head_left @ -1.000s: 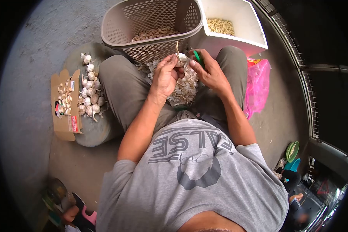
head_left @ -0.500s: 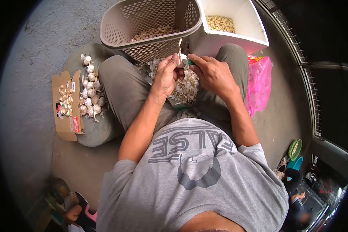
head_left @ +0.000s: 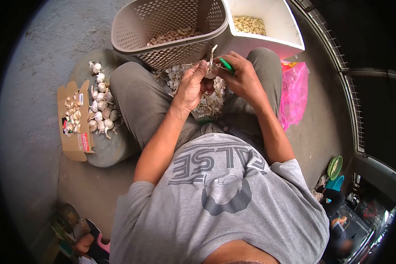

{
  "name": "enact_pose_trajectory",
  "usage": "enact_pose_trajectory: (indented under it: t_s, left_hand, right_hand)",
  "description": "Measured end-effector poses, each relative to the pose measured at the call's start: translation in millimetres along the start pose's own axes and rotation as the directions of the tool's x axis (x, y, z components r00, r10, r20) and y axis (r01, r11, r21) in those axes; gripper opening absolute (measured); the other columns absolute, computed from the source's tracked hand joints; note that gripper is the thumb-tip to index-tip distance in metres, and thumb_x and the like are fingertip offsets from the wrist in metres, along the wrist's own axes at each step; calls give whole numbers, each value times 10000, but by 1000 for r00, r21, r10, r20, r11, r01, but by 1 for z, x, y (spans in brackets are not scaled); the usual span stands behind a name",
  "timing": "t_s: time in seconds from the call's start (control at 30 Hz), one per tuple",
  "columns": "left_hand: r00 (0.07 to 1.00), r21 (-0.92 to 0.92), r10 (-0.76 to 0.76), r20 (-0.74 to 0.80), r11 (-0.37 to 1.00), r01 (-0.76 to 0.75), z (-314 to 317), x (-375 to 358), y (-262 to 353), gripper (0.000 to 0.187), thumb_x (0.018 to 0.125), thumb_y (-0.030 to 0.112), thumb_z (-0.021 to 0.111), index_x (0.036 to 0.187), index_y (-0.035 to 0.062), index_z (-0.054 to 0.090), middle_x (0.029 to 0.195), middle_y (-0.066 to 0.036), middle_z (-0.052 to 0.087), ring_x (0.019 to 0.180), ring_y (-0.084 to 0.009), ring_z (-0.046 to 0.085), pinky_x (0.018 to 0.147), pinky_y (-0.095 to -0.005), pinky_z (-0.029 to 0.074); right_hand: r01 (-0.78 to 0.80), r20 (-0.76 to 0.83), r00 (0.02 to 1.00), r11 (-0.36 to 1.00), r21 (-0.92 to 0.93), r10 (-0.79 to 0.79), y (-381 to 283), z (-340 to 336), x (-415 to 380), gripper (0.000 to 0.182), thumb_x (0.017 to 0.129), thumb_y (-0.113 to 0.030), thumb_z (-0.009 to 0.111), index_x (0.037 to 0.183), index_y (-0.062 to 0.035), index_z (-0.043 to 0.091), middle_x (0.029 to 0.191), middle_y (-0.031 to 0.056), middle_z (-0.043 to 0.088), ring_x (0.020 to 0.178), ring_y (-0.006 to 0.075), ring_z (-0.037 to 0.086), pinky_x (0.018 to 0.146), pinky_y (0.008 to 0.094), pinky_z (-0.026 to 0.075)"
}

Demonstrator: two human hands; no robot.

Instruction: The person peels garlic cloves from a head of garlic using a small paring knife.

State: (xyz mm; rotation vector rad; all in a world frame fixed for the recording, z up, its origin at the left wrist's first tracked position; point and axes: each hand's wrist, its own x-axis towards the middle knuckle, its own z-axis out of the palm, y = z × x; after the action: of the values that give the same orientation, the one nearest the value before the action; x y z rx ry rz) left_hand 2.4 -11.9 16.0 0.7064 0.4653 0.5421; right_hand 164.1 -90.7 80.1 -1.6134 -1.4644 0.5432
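My left hand point(head_left: 189, 87) is closed round a garlic bulb point(head_left: 210, 74) whose dry stalk points up and away from me. In my right hand point(head_left: 245, 81) is a small green-handled knife point(head_left: 227, 66); its blade is hidden by the fingers and the bulb. The right fingertips touch the bulb's side. Below both hands, loose papery garlic skins point(head_left: 209, 105) lie heaped between my knees. To the left, several whole garlic bulbs point(head_left: 102, 105) rest on a round grey stool point(head_left: 108, 154), beside a cardboard box point(head_left: 70, 143) holding separated cloves point(head_left: 73, 115).
Beyond my knees stand a perforated plastic basket point(head_left: 169, 47) with cloves inside and a white foam box point(head_left: 284, 37) containing peeled cloves point(head_left: 249, 25). A pink plastic bag point(head_left: 293, 94) sits by my right knee. Other people are partly visible at both lower corners.
My right hand has turned, so the green handle now sticks up above its fingers. The bulb's stalk has tilted slightly right. The left hand still grips the bulb.
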Motion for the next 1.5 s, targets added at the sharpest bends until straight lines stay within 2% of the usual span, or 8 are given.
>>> enact_pose_trajectory:
  t_s: [0.1, 0.2, 0.4, 0.53, 0.73, 0.83, 1.03, 1.5]
  left_hand:
    - [1000, 94, -18, 13, 995, 16, -1, -1, 1, 435, 1024, 534, 607, 1031, 101, 647, 764, 46, 548, 581, -51, 473, 494, -228, 380]
    - [1000, 175, -2, 12, 985, 0, -2, -3, 2, 450, 1023, 553, 599, 1027, 105, 644, 745, 58, 527, 539, -36, 426, 473, -216, 336]
    - [995, 131, -95, -23, 987, 97, -1, -5, 7, 514, 1010, 607, 583, 1028, 96, 644, 712, 57, 512, 488, -32, 388, 438, -217, 307]
    - [989, 147, -144, -31, 978, 147, -1, -8, 12, 572, 1010, 635, 554, 1067, 72, 637, 719, 43, 531, 493, -28, 413, 434, -212, 311]
    - [962, 411, 268, -54, 884, -223, 17, -3, -4, 628, 981, 551, 666, 1228, -8, 519, 821, -17, 601, 537, -60, 487, 460, -209, 404]
    - [980, 267, 189, -56, 949, -168, 7, -1, -3, 467, 1014, 409, 677, 1216, 9, 546, 869, -38, 648, 594, -88, 578, 489, -246, 485]
    - [995, 143, 80, -53, 987, -71, 9, -3, -3, 331, 1062, 343, 599, 1157, 27, 618, 819, -20, 631, 545, -92, 547, 439, -255, 468]
    - [983, -29, -178, -38, 984, 177, -3, -6, 5, 309, 1030, 408, 607, 1024, 102, 646, 710, 21, 561, 463, -26, 403, 370, -214, 348]
  right_hand:
    - [17, 59, 998, 1000, 12, -18, -3, 0, 6, 93, 835, -21, 735, 899, 24, 685, 869, 154, 641, 793, 327, 644, 732, 401, 505]
    - [-71, 96, 993, 997, -20, 73, -7, -2, 9, 113, 838, -39, 739, 906, 28, 679, 838, 180, 627, 785, 344, 649, 717, 415, 498]
    - [36, 98, 995, 999, -23, -34, -5, 5, 7, 165, 870, -60, 717, 887, 57, 602, 801, 208, 604, 721, 386, 589, 669, 449, 471]
    - [-98, 109, 990, 994, 39, 93, -4, 5, 2, 176, 872, -64, 681, 900, 62, 561, 790, 237, 570, 699, 398, 540, 661, 461, 457]
    - [-93, -84, 992, 994, 54, 97, 12, 17, 3, 171, 878, -78, 626, 912, 60, 531, 742, 255, 564, 631, 346, 546, 621, 437, 474]
    - [-95, -83, 992, 995, 30, 97, 13, 17, 5, 162, 881, -81, 622, 914, 55, 540, 697, 230, 560, 610, 287, 559, 608, 419, 479]
    - [-356, 58, 930, 852, 384, 363, 10, 16, 2, 141, 925, -93, 588, 892, 43, 575, 642, 83, 575, 517, 158, 601, 494, 340, 503]
    - [-242, 99, 970, 934, 261, 224, 27, 10, -7, 132, 937, -88, 593, 910, 35, 557, 609, 62, 571, 504, 133, 592, 484, 318, 479]
